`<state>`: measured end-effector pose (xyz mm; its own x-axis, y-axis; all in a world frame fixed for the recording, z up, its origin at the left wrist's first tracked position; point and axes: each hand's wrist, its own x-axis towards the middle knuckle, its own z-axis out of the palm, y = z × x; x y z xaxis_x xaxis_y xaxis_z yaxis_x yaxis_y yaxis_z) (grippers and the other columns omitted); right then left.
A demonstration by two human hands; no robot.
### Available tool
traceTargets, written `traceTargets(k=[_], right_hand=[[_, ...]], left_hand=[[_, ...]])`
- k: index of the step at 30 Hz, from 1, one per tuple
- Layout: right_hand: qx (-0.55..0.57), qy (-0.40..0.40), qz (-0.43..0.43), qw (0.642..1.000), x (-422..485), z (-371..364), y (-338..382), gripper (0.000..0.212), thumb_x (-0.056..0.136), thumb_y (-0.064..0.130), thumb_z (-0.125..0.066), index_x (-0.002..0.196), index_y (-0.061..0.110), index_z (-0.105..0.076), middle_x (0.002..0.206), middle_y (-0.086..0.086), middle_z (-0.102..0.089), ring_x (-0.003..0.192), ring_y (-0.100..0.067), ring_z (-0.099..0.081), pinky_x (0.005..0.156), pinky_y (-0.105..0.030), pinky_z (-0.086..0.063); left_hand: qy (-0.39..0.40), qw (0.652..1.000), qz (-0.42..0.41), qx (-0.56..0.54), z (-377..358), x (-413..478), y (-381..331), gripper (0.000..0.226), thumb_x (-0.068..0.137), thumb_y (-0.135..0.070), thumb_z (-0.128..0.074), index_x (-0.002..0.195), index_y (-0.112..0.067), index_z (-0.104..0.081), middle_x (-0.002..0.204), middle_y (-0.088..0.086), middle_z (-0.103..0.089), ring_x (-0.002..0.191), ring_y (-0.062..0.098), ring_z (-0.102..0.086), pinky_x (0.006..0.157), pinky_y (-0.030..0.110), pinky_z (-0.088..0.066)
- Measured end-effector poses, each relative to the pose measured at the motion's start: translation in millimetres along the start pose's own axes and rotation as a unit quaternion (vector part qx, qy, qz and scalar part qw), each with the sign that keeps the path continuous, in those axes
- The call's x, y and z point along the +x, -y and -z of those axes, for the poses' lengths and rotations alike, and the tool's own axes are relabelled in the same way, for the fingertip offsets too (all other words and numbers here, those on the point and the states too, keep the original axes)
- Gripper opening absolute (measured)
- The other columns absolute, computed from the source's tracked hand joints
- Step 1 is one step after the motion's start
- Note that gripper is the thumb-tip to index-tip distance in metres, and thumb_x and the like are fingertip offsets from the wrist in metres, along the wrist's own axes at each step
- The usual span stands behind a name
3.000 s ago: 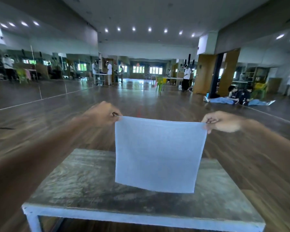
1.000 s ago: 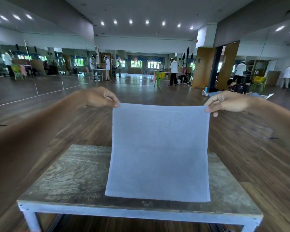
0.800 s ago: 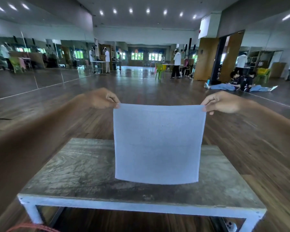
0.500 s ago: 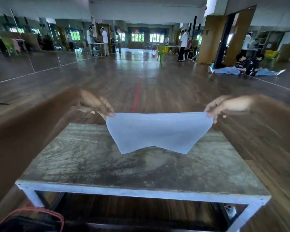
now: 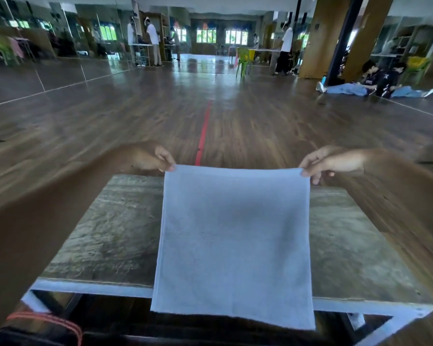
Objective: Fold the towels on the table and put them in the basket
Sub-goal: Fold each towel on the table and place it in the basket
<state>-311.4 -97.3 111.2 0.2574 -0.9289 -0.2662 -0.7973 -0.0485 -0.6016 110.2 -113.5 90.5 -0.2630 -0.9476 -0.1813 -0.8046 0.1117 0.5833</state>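
Note:
A pale blue towel (image 5: 235, 240) is spread out flat over the low wooden table (image 5: 105, 236), its near edge hanging past the table's front rim. My left hand (image 5: 153, 159) pinches the towel's far left corner. My right hand (image 5: 330, 162) pinches the far right corner. Both hands are at the table's far edge, arms stretched forward. At the bottom left a dark basket with an orange-red rim (image 5: 45, 323) shows partly, below the table's front.
The table has a white metal frame (image 5: 90, 288) and stands on a dark wooden floor. A red line (image 5: 203, 131) runs along the floor beyond it. Two people sit on the floor at far right (image 5: 375, 82); others stand far back.
The towel hung upright between my hands, then I swung it down. It now lies spread over the table with the near edge hanging over the front. My view has tilted downward.

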Motion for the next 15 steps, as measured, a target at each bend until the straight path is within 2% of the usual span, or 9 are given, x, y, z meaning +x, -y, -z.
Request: traceTargets(k=[2, 3, 5, 8, 11, 13, 15], right_hand=[[-0.003, -0.029, -0.005, 1.0, 19.0, -19.5, -16.8, 0.009, 0.086, 0.009, -0.067, 0.094, 0.009, -0.067, 0.076, -0.002, -0.066, 0.056, -0.001, -0.061, 0.047, -0.014, -0.036], [0.02, -0.041, -0.001, 0.999, 28.2, -30.1, -25.8, 0.008, 0.084, 0.007, -0.068, 0.092, 0.008, -0.067, 0.078, -0.006, -0.066, 0.059, -0.005, -0.061, 0.047, -0.011, -0.04], [0.035, -0.093, 0.001, 0.995, 46.7, -47.0, -46.7, 0.007, 0.083, 0.007, -0.07, 0.089, 0.01, -0.068, 0.083, -0.01, -0.066, 0.07, -0.015, -0.06, 0.052, -0.008, -0.044], [-0.003, -0.193, 0.014, 0.981, 63.0, -65.8, -63.9, 0.008, 0.083, 0.013, -0.07, 0.087, 0.019, -0.069, 0.084, -0.004, -0.069, 0.077, -0.012, -0.06, 0.063, -0.016, -0.046], [-0.028, -0.253, 0.023, 0.967, 70.0, -89.4, -80.0, 0.014, 0.082, 0.016, -0.069, 0.078, 0.028, -0.064, 0.082, -0.001, -0.067, 0.081, -0.014, -0.06, 0.071, -0.028, -0.044], [-0.053, -0.271, 0.026, 0.961, 60.0, -112.8, -91.0, 0.014, 0.082, 0.014, -0.069, 0.08, 0.027, -0.063, 0.081, 0.0, -0.067, 0.078, -0.014, -0.06, 0.069, -0.025, -0.038], [-0.069, -0.281, 0.047, 0.956, 41.5, -137.7, -104.0, 0.018, 0.08, 0.011, -0.07, 0.081, 0.027, -0.063, 0.076, 0.004, -0.066, 0.073, -0.008, -0.059, 0.07, -0.024, -0.039]], left_hand=[[-0.032, 0.999, -0.007, 0.026, -21.4, 15.3, 11.1, 0.012, 0.088, -0.022, -0.068, 0.098, -0.016, -0.07, 0.094, -0.001, -0.069, 0.079, 0.004, -0.059, 0.065, 0.01, -0.042], [-0.069, 0.995, -0.001, 0.074, -37.0, 22.2, 18.0, 0.009, 0.088, -0.029, -0.067, 0.095, -0.025, -0.069, 0.093, -0.007, -0.069, 0.082, 0.003, -0.059, 0.073, 0.017, -0.041], [-0.151, 0.975, 0.018, 0.163, -63.0, 35.3, 31.6, 0.006, 0.087, -0.039, -0.062, 0.089, -0.035, -0.066, 0.087, -0.02, -0.063, 0.09, 0.002, -0.055, 0.082, 0.032, -0.027], [-0.229, 0.959, 0.017, 0.164, -89.6, 49.6, 41.7, 0.009, 0.091, -0.035, -0.056, 0.092, -0.035, -0.065, 0.081, -0.017, -0.057, 0.087, 0.008, -0.048, 0.073, 0.035, -0.012], [-0.263, 0.946, -0.049, 0.184, -110.9, 51.4, 53.4, 0.014, 0.093, -0.031, -0.054, 0.093, -0.031, -0.067, 0.079, -0.009, -0.061, 0.094, 0.015, -0.057, 0.079, 0.034, -0.013], [-0.278, 0.94, -0.103, 0.168, -127.3, 46.0, 72.5, 0.02, 0.088, -0.035, -0.05, 0.09, -0.029, -0.069, 0.091, -0.007, -0.07, 0.099, 0.016, -0.061, 0.083, 0.035, -0.014], [-0.281, 0.941, -0.122, 0.142, -146.3, 29.0, 87.5, 0.028, 0.083, -0.043, -0.046, 0.087, -0.028, -0.069, 0.092, -0.009, -0.071, 0.097, 0.015, -0.063, 0.088, 0.04, -0.019]])
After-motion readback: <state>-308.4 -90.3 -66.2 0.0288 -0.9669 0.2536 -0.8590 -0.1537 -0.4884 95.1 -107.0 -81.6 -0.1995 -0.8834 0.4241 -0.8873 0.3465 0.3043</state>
